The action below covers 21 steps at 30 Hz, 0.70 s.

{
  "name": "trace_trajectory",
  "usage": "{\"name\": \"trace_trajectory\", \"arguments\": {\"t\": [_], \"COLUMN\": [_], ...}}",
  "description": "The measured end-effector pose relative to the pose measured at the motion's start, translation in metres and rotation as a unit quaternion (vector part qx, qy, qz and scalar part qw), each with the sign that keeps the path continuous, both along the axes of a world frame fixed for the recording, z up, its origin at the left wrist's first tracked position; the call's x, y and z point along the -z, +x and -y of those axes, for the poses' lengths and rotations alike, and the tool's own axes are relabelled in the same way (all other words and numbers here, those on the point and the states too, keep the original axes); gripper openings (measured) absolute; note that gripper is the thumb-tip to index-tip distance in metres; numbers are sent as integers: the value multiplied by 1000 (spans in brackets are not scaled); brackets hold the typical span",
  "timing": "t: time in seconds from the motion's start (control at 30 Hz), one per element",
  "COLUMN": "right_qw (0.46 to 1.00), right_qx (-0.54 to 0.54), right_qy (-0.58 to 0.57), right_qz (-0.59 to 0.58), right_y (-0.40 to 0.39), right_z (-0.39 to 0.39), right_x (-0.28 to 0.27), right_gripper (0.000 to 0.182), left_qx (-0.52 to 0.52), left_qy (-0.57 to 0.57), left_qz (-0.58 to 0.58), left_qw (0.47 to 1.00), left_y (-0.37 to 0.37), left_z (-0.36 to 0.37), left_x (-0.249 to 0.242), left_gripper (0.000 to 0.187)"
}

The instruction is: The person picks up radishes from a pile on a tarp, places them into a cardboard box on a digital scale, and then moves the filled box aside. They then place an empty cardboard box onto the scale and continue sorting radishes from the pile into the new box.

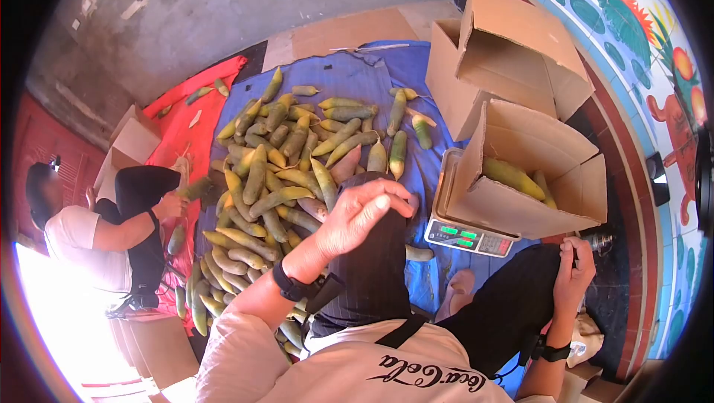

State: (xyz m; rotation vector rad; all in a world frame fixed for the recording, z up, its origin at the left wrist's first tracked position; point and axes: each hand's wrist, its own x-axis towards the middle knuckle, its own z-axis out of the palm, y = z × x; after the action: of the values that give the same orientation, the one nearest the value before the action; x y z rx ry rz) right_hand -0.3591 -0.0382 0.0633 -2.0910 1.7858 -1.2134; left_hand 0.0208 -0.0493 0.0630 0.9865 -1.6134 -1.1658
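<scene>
My left hand (361, 213) is over my left knee, its fingers loosely bent and apart, holding nothing. Just beyond it lies a large heap of long green radishes (279, 198), yellowish green with tapered tails. By my right knee, my right hand (575, 273) is raised with loosely curled fingers and nothing visible in it. Between and ahead of the hands, a digital scale (468, 237) shows lit green digits. An open cardboard box (528, 198) stands on the scale, with a few green radishes (513, 178) inside.
Another open cardboard box (513, 39) stands behind the scale. A blue sheet (335, 76) lies under the radishes, beside a red cloth (178, 131). To the left, a seated person (100, 236) reaches toward the heap. A tiled, painted wall (632, 53) borders the right side.
</scene>
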Motion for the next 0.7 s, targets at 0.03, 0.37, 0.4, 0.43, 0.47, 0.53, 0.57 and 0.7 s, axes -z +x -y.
{"name": "trace_trajectory", "arguments": {"t": [0.03, 0.37, 0.4, 0.43, 0.47, 0.53, 0.57, 0.7], "right_qw": [1000, 999, 999, 999, 1000, 1000, 1000, 1000], "right_qx": [-1, 13, 15, 23, 12, 4, 7, -1], "right_qy": [-1, 39, 37, 28, 8, 0, -2, -9], "right_qz": [1, 29, 31, 34, 11, -4, -1, -6], "right_y": [1, 0, 0, -1, -1, 2, 2, 1], "right_z": [0, -2, -1, 0, 1, 1, 0, 1], "right_x": [-1, 0, -1, -1, 1, -1, -1, 0], "right_gripper": [11, 8, 7, 7, 8, 9, 9, 8], "left_qx": [4, -201, -132, -169, -207, -97, -55, -7], "left_qy": [22, -283, -282, -271, -259, -112, -108, -185], "left_qz": [-15, -132, -159, -104, -49, 94, 172, 302], "left_qw": [1000, 929, 937, 942, 942, 985, 978, 935], "left_y": [5, 66, 73, 73, 74, 56, 44, 10], "left_z": [4, 70, 72, 80, 87, 69, 54, 32], "left_x": [0, -180, -186, -171, -144, -107, -94, -4], "left_gripper": [59, 74, 71, 66, 63, 63, 62, 57]}}
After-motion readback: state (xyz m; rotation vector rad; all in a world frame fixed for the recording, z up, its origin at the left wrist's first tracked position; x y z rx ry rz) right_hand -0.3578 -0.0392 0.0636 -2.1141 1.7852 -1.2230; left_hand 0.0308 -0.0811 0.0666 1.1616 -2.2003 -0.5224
